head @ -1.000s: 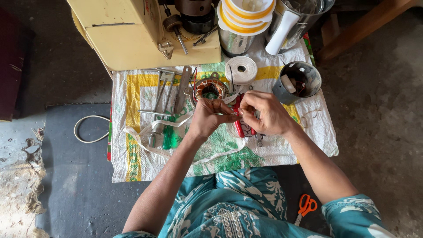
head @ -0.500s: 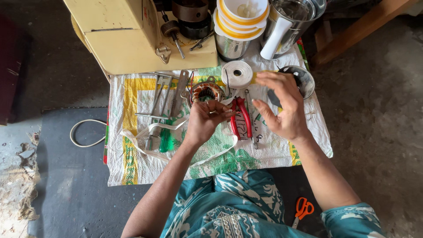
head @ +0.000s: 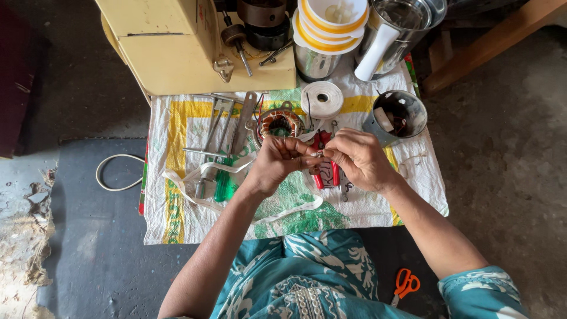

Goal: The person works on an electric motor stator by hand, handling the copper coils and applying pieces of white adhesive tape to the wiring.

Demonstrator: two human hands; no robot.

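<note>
Copper-wound coil (head: 279, 123) on woven mat (head: 177, 147), just beyond left hand (head: 274, 162). Both hands pinch something tiny, hidden between fingertips; right hand (head: 357, 158) covers red pliers (head: 326, 171).

Both hands (head: 319, 160) meet, fingertips pinched together.

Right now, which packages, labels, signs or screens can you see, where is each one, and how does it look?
Printed woven sack: spread flat on the floor under the tools and both hands; white with yellow bands and green print.
Cream box: at the top left, on the sack's far edge; blocky, plain sides, metal parts on top.
No signs or screens in view.
</note>
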